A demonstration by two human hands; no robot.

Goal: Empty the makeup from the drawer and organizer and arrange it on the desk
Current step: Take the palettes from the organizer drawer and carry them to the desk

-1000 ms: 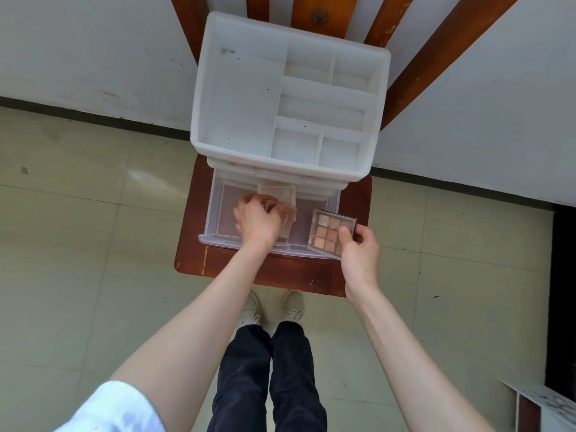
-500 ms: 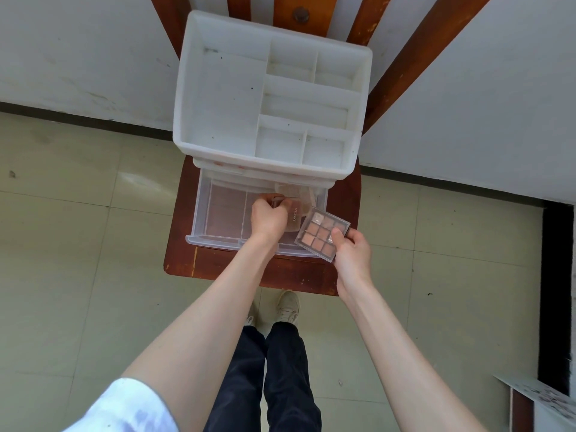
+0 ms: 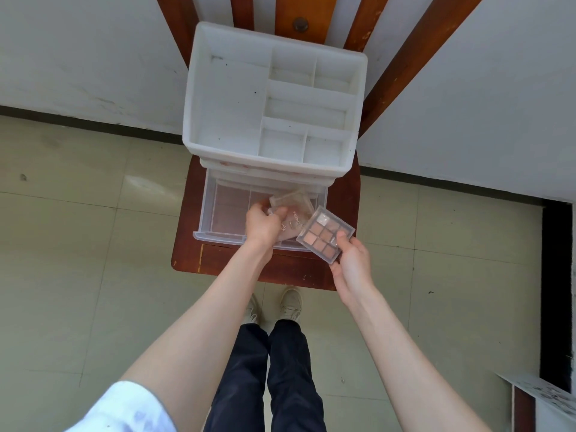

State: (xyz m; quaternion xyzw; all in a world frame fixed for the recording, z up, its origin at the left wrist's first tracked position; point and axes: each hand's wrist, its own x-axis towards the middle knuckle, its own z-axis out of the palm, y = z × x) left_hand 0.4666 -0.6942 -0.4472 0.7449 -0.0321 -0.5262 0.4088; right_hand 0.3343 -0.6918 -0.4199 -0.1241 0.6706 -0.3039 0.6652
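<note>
Pale square floor tiles [image 3: 78, 251] and a white wall with a dark skirting line frame a red-brown wooden chair [image 3: 224, 263], its slats rising toward 12 o'clock. On the seat stands a white matte plastic organizer [image 3: 199, 98], its open top split by thin walls into one broad bay on the 9 o'clock side and five smaller ones on the 3 o'clock side. Below it, toward 6 o'clock, the clear glossy drawer [image 3: 215, 235] is pulled out over the seat, with dividers showing through its walls.

Against half a second ago, the left hand [image 3: 263, 226] has lifted clear compacts [image 3: 293, 210] higher out of the drawer, so their pinkish square cases now fan out above the front rim rather than lying hidden under the knuckles; its fingers are curled round them. The right hand [image 3: 352, 263] has tipped its eyeshadow palette [image 3: 325, 233] further up and out toward 3 o'clock, past the drawer's corner; the thumb presses on the lid and the fingers cup beneath. That palette is a flat square of clear plastic holding a three-by-three grid of beige, tan and brown pans, one at 12 o'clock glinting pale.

At 6 o'clock, dark trousers [image 3: 268, 385] and light shoes [image 3: 290, 304] stand on the tiles, and a white sleeve [image 3: 124, 410] sits at 7 o'clock.
</note>
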